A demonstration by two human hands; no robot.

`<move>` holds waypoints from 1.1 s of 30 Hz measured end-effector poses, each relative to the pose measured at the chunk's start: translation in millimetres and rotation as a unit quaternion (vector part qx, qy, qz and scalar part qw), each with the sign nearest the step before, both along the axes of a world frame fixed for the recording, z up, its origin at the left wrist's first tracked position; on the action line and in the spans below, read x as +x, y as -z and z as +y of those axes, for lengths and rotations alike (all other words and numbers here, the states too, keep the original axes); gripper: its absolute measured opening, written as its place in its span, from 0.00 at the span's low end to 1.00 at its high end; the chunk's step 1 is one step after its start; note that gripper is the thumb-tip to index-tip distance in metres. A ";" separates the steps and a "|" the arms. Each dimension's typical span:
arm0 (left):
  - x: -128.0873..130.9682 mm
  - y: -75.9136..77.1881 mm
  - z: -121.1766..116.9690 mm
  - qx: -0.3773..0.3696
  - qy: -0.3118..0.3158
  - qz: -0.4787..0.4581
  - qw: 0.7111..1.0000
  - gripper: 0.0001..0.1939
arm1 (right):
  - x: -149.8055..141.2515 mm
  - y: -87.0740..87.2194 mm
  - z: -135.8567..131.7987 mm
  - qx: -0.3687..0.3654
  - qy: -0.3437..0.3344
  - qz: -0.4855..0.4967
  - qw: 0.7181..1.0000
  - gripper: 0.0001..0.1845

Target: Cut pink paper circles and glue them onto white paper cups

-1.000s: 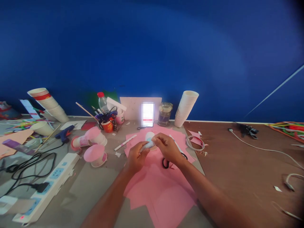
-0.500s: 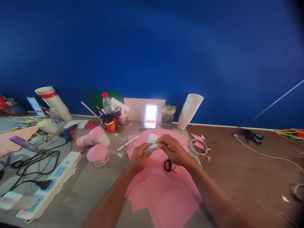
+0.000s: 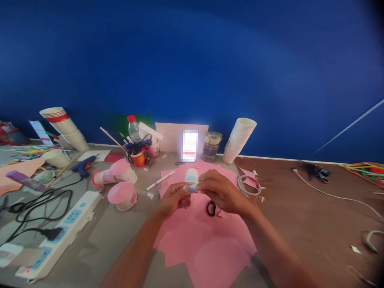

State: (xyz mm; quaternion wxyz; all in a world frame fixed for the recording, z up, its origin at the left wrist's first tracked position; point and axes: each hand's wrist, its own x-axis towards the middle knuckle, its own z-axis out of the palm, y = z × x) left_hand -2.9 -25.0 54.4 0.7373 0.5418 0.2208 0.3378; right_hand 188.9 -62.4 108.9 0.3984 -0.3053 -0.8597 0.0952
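Note:
Both hands meet over the pink paper sheets. My left hand pinches one end of a small white piece with blue print, its thumb on top. The fingers of my right hand are closed on the other end. What the piece is exactly cannot be made out. Just behind it is a white rounded thing with a pale blue band, perhaps a small cup, partly hidden by the fingers. Black scissor handles show on the paper beneath my right wrist.
Pink-topped paper cups, a marker and a glue gun lie left, near a power strip. Behind stand a lit phone, a glass jar and stacked cups. A tape roll lies right.
The small printed piece has tilted and come slightly lower between my fingers, showing more of its blue print. My left hand has shifted a little left, its fingers more curled.

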 end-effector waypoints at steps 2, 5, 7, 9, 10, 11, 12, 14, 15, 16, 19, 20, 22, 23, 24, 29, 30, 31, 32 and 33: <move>-2.4 -0.3 -1.2 0.015 -0.019 0.023 0.999 0.19 | 1.0 -1.0 -2.1 -0.041 0.013 0.022 0.999 0.07; -4.3 -3.9 -4.2 0.090 -0.068 0.076 0.991 0.17 | 3.7 -4.6 -6.2 -0.157 0.059 0.048 0.985 0.16; -4.0 -7.3 -6.5 0.162 -0.092 0.105 0.977 0.14 | 4.7 -7.9 -9.1 -0.252 0.083 0.016 0.964 0.16; -2.8 -9.2 -8.5 0.208 -0.098 0.121 0.966 0.10 | 3.6 -10.2 -11.5 -0.339 0.089 -0.046 0.935 0.17; -2.1 -9.0 -9.2 0.213 -0.101 0.120 0.965 0.09 | 2.1 -10.6 -12.3 -0.375 0.090 -0.068 0.920 0.17; -1.4 -8.1 -9.5 0.201 -0.111 0.111 0.967 0.08 | -0.3 -10.2 -12.6 -0.405 0.088 -0.074 0.907 0.17; -0.6 -6.4 -9.4 0.177 -0.127 0.093 0.971 0.09 | -3.6 -8.9 -12.3 -0.432 0.083 -0.065 0.896 0.16; 0.7 -1.5 -8.2 0.105 -0.165 0.030 0.980 0.10 | -13.4 -2.9 -10.4 -0.478 0.061 -0.007 0.876 0.13; 1.4 1.3 -7.3 0.065 -0.175 -0.004 0.982 0.10 | -19.8 2.3 -8.9 -0.497 0.039 0.027 0.866 0.13; 2.1 4.0 -6.3 0.030 -0.176 -0.034 0.983 0.11 | -27.1 9.0 -7.2 -0.516 0.015 0.072 0.853 0.14; 5.1 10.3 -4.8 -0.047 -0.172 -0.073 0.981 0.15 | -52.0 37.3 -1.9 -0.551 -0.057 0.254 0.793 0.17; 6.6 11.6 -4.8 -0.067 -0.175 -0.071 0.980 0.16 | -60.2 48.2 -0.4 -0.551 -0.073 0.313 0.770 0.18; 10.4 13.0 -5.6 -0.101 -0.184 -0.061 0.976 0.18 | -74.4 68.8 2.0 -0.551 -0.085 0.406 0.724 0.19; 12.7 13.1 -6.1 -0.111 -0.191 -0.060 0.973 0.18 | -80.1 77.3 2.6 -0.545 -0.077 0.436 0.711 0.21; 15.0 13.0 -6.5 -0.116 -0.201 -0.064 0.971 0.19 | -84.7 84.0 2.9 -0.540 -0.065 0.454 0.706 0.22; 23.5 10.9 -8.8 -0.121 -0.283 -0.098 0.946 0.17 | -95.7 91.3 -0.6 -0.553 -0.046 0.521 0.648 0.22; 23.9 10.6 -9.5 -0.125 -0.286 -0.099 0.945 0.17 | -96.2 89.8 -1.5 -0.551 -0.050 0.527 0.645 0.21; 23.9 10.3 -10.1 -0.127 -0.284 -0.101 0.945 0.17 | -96.2 88.3 -2.3 -0.547 -0.057 0.528 0.647 0.21; 23.7 9.9 -10.9 -0.127 -0.280 -0.104 0.946 0.17 | -95.8 87.0 -2.8 -0.542 -0.066 0.527 0.651 0.21; 23.3 9.2 -11.5 -0.129 -0.273 -0.107 0.947 0.17 | -94.9 86.1 -2.9 -0.536 -0.076 0.527 0.655 0.21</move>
